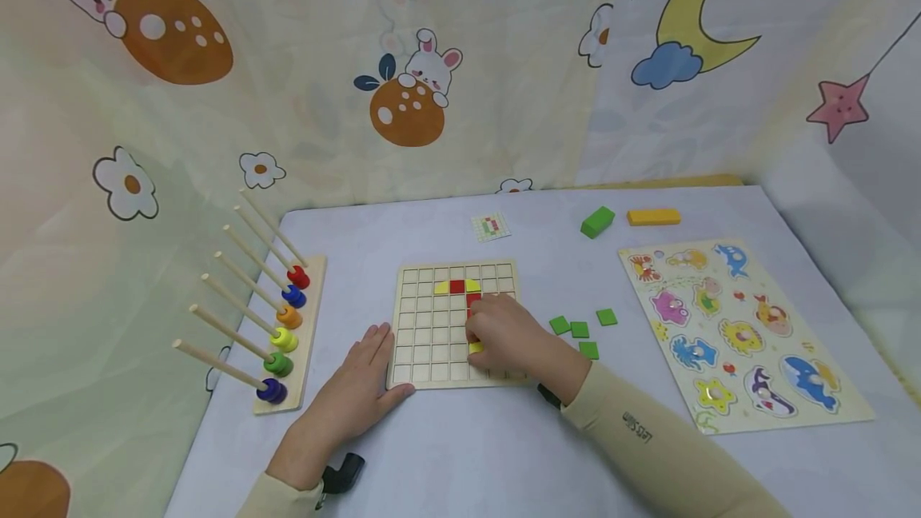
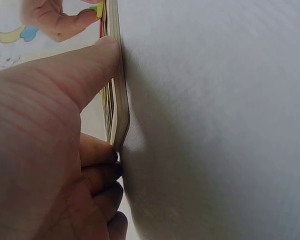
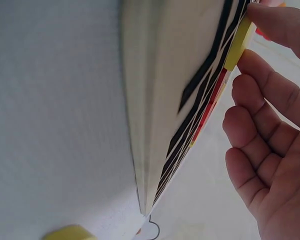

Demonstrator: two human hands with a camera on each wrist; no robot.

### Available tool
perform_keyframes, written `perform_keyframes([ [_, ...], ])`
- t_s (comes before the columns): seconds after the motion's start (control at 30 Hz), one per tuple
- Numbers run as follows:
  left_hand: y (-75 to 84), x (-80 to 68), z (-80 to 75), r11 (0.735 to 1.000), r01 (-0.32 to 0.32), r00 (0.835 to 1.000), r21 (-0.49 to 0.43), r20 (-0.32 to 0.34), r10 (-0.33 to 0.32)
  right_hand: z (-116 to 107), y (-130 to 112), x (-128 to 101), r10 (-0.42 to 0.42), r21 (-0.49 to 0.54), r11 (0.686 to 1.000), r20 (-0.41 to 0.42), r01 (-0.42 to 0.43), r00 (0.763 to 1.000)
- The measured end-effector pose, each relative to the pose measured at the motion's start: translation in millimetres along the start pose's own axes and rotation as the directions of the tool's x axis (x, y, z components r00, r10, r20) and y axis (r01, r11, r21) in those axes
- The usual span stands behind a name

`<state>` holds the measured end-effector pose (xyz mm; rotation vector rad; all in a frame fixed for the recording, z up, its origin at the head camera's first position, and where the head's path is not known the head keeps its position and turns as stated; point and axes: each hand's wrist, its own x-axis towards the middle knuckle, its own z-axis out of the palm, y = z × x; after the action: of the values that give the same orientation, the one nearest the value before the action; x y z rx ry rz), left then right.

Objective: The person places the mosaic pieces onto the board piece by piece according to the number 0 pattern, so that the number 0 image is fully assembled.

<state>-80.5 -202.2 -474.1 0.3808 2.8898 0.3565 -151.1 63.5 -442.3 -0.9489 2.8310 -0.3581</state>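
Head view shows a white table (image 1: 460, 454) bearing, from largest to smallest, an animal peg puzzle (image 1: 741, 334) at the right, a bead-and-rod rack (image 1: 284, 326) at the left, and a wooden grid board (image 1: 439, 326) at the centre. On the grid board, red and yellow tiles occupy cells in the upper rows. The left hand (image 1: 360, 378) lies flat against the board's near-left corner, fingers straight and together, thumb along the near edge; the left wrist view confirms the thumb (image 2: 90, 65) pressed to the board's side. The right hand (image 1: 507, 338) rests over the board's right-centre cells, fingers curled down; the right wrist view shows a yellow tile (image 3: 238, 45) pinched between thumb and forefinger at the board surface. That tile sits directly under the right fingertips, with a red column immediately above it toward the far side. The right hand is clearly the nearer to it. Loose green tiles (image 1: 579, 328) lie just right of the board, beside the right wrist. Farther back lie a pattern card (image 1: 491, 226), a green block (image 1: 597, 221) and a yellow block (image 1: 653, 217).
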Motion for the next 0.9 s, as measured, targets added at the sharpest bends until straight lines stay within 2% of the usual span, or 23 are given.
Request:
perform_keyframes([
  [0.27,0.3,-0.3,-0.2,1.000,0.005,1.000,-0.002,0.005,-0.005,1.2,5.3,-2.7,-0.020,0.005,1.000,-0.032,0.020,0.999],
  [0.9,-2.5,0.0,1.8,1.000,-0.003,1.000,0.005,0.001,0.003,-0.5,5.9,-3.9,-0.004,0.043,0.999,-0.002,0.004,1.000],
])
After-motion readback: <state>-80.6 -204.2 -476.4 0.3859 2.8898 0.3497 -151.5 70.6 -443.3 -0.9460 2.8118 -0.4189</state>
